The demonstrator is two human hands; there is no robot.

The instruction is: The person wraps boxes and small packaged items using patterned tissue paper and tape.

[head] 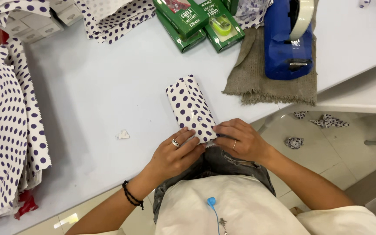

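Note:
A small box wrapped in white paper with dark blue dots (190,107) lies on the white table (109,95) near its front edge. My left hand (176,153), with a ring and a black wrist band, presses its fingers on the near end of the wrapped box. My right hand (240,139), also with a ring, pinches the paper fold at that same near end from the right. Both hands touch the parcel's end flap, which they partly hide.
A blue tape dispenser (289,41) stands on a burlap cloth (257,74) at the back right. Green boxes (196,21) lie behind the parcel. Dotted paper sheets (5,122) are stacked at the left. A paper scrap (122,134) lies on the table; more scraps (330,121) are on the floor.

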